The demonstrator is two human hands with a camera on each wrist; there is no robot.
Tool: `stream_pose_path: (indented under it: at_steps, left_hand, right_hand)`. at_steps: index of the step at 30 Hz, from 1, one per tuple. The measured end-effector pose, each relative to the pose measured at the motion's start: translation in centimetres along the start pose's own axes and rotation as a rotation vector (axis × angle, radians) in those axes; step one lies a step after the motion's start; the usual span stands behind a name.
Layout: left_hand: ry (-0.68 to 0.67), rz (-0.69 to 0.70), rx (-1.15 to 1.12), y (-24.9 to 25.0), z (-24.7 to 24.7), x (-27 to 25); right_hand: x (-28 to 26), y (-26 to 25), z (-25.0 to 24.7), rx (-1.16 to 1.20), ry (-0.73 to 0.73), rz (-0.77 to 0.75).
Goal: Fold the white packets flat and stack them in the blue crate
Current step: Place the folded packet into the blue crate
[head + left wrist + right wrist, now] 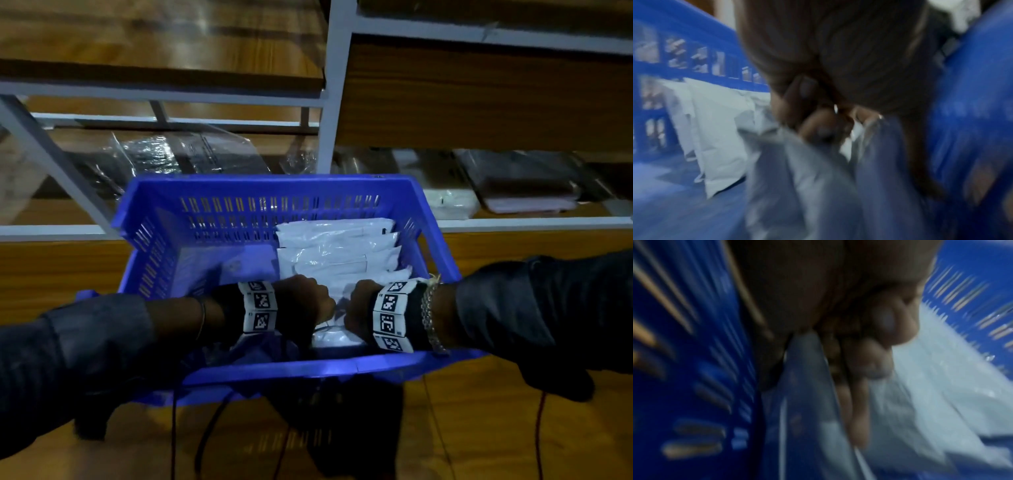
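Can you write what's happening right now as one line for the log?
stage: placing packet | left hand: grips white packet | right hand: grips same packet | blue crate: stack on right side

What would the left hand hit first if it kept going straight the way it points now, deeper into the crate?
Probably the white packet that the left hand grips already, then the stacked packets beyond; blur leaves depth unclear.

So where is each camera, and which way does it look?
Head: up top, looking down into the blue crate; both sleeves and hands show.
Left wrist: along the left hand, which pinches a white packet.
Right wrist: along the right hand, on the same packet.
All three share crate and packet.
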State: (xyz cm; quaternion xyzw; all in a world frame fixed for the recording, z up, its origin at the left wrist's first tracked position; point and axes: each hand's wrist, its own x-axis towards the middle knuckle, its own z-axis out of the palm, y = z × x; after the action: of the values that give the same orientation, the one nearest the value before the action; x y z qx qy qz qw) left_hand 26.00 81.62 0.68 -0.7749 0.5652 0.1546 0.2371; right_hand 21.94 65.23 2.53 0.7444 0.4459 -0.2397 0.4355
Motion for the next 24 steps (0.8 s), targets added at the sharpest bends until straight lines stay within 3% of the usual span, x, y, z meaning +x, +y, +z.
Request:
stream_pose_path:
  at_steps: [1, 3, 5, 7, 11, 16, 20, 23, 24]
  left_hand:
    - [0.052, 0.000, -0.023, 0.2, 0.7, -0.1]
    - [0.190, 0.041, -0.070, -0.2, 2.2, 0.5]
    - [0.161, 0.016, -0.106, -0.9, 1.3, 0.8]
    - [0.072, -0.084, -0.164, -1.3, -0.4, 0.5]
    - [-0.016, -0.153, -0.187, -1.6, -0.8, 1.2]
    - [0.012, -0.190, -0.192, -1.1, -1.3, 0.3]
    - [-0.010, -0.212, -0.013, -0.2, -1.7, -0.5]
    - [0.269, -0.227, 0.043, 0.2, 0.9, 1.1]
    - [0.295, -0.217, 0.052, 0.4, 1.1, 1.0]
  right_hand:
    - [0.9, 0.0, -0.3, -0.040, -0.085, -0.056]
    - [2.0, 0.4, -1.1, -0.058, -0.092, -0.127]
    - [2.1, 0.6, -0.8, 0.120, -0.156, 0.026]
    - [1.3, 1.2, -0.5, 0.268, -0.121, 0.161]
    - [0.2, 2.1, -0.2, 0.362, -0.054, 0.248]
    - [-1.2, 3.1, -0.7, 0.445, -0.190, 0.370]
    - [-1.8, 4.2, -0.3, 0.498, -0.246, 0.383]
    - [-1.0, 4.1, 0.9, 0.479, -0.301, 0.380]
    - [-1.4, 3.9, 0.4, 0.477, -0.385, 0.375]
